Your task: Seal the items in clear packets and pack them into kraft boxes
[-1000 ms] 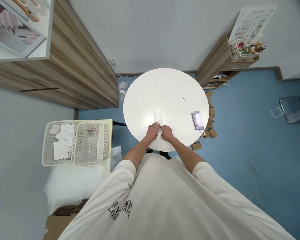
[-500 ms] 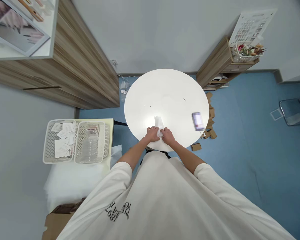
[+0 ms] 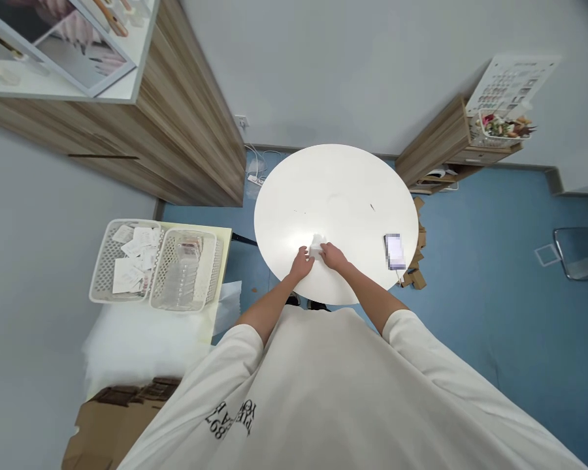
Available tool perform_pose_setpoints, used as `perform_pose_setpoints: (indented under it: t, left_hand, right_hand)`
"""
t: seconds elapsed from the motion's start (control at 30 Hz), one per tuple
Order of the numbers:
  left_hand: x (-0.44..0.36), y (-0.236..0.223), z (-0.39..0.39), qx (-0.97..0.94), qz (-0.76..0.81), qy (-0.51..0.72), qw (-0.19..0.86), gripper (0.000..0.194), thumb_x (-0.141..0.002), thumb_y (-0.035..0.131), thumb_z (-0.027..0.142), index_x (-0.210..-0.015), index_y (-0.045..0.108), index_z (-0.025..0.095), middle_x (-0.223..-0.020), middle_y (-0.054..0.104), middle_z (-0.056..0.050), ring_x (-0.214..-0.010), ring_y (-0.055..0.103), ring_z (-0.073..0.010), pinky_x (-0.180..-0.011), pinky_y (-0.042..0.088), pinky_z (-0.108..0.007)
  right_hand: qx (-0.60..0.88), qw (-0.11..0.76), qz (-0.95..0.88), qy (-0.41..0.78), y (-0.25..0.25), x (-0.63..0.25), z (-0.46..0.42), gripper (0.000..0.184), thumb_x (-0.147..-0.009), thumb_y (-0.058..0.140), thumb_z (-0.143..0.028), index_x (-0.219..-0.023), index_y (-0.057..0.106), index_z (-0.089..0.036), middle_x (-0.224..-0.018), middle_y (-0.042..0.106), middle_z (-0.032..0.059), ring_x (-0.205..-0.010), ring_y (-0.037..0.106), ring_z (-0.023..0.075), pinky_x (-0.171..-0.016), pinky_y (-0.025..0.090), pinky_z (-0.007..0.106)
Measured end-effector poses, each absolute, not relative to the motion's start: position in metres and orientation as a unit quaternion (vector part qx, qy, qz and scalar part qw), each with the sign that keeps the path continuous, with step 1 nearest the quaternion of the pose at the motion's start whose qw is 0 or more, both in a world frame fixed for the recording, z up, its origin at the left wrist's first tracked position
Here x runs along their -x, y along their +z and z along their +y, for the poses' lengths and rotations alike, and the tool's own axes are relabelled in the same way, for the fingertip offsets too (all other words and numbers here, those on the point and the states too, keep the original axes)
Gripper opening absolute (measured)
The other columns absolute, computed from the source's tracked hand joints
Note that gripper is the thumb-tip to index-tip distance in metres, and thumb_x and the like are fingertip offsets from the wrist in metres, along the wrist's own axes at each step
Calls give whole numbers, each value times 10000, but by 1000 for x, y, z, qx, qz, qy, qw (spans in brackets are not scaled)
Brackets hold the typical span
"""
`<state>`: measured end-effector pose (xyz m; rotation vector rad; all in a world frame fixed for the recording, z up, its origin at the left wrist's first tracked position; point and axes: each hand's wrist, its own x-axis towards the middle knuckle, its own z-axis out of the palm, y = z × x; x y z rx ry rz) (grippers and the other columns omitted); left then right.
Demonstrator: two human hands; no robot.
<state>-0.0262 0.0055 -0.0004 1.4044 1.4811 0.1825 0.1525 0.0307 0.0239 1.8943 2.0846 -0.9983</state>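
A small, crumpled white wrap [image 3: 317, 243] lies at the near part of the round white table [image 3: 333, 176]. It is too pale and small for its material to be told. My left hand [image 3: 301, 264] is at its left side, fingers curved around the edge. From the right, my right hand [image 3: 334, 254] grips it with bent fingers. Whatever the wrap may enclose is hidden. Farther right on the tabletop lies a phone [image 3: 394, 252], its screen blurred out, with a cable at its lower end.
On the left, a side table [image 3: 221, 261] carries two white baskets, one with paper cards [image 3: 127, 274], one with clear plastic cases [image 3: 181, 281]. White sheeting [image 3: 142, 346] and a cardboard box [image 3: 108, 424] are nearer me. Flattened cardboard [image 3: 414, 279] lies beyond the table's right edge.
The view has shifted, so the table sits slightly lower and further right. The white wrap looks shorter and more bunched, and my hands are a little further apart around it.
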Motion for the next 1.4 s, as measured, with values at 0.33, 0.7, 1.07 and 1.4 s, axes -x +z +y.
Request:
perform_pose_setpoints:
  t: [0.33,0.7,1.07,1.4]
  left_hand:
    - [29,4,-11,-819,471,-27,328,802,-875,500,156,-1613,193,225,-1705,114,-114,-1543,192,-326,-1202,236,-527]
    - [37,3,5,-839,428,-71,329,825,-835,555,154,-1597,242,209,-1699,119,-141,-1507,281,-338,-1185,257,-508]
    - [101,1,30,-807,490,-36,328,779,-857,559,184,-1580,269,154,-1686,127,-187,-1519,255,-363,-1168,308,-482]
    - [174,-4,37,-768,553,-53,319,846,-868,532,162,-1624,157,235,-1713,58,-106,-1537,200,-366,-1211,230,-560]
  right_hand:
    - [-739,-22,588,-330,-1,-148,43,330,-968,528,-306,-1275,482,-194,-1243,539,129,-964,606,239,-836,483,360]
    - [-778,-84,505,-363,0,-130,4,441,-921,476,-257,-1357,473,-193,-1191,638,121,-1070,625,235,-893,509,341]
    - [-701,-83,560,-434,5,-70,41,605,-894,541,-237,-1488,447,-170,-1384,610,120,-1175,636,215,-1019,502,335]
    - [-599,15,707,-377,-3,2,67,657,-906,524,-198,-1543,387,-114,-1577,397,181,-1431,407,292,-1156,381,438]
